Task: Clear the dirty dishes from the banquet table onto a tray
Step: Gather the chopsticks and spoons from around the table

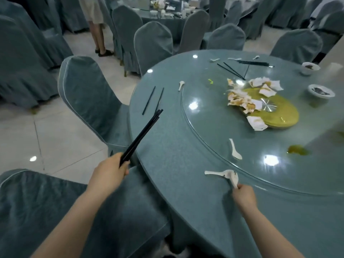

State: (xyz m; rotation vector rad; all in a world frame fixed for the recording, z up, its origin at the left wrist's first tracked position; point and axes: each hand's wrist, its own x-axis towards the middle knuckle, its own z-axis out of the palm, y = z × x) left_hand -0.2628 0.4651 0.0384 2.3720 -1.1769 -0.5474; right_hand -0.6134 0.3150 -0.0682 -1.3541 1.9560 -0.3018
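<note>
The left hand (109, 169) has its grip clamped round a bundle of black chopsticks (141, 137), which slants up toward 1 o'clock with its tips over the rim of the round desk (167, 146). The right hand (244, 197) pinches the handle of a white ceramic spoon (233, 177) at the near edge of the desk; its bowl lies against a second white spoon (216, 173) resting on the glass, handle pointing to 9 o'clock.

At 12 o'clock from the bundle's tips, two loose black chopsticks (153, 99) lie side by side on the desk. A small white spoon (181, 85) sits just past them, toward 1 o'clock. Another white spoon (235, 149) lies on the glass turntable (204, 127), at 12 o'clock from the right hand.

On the turntable's middle, a heap of soiled crumpled napkins (251, 94) rests over its yellow hub (279, 112). Beyond it, at the far rim, more black chopsticks (251, 64) lie scattered with small white spoons. At 2 o'clock stand two white bowls (310, 67) holding dark scraps; a yellowish spill (297, 149) marks the desk at 3 o'clock.

Covered chairs (89, 97) ring the desk. Another person's legs (98, 34) show at 11 o'clock beside a further laid desk. No writing or brand can be read anywhere.
</note>
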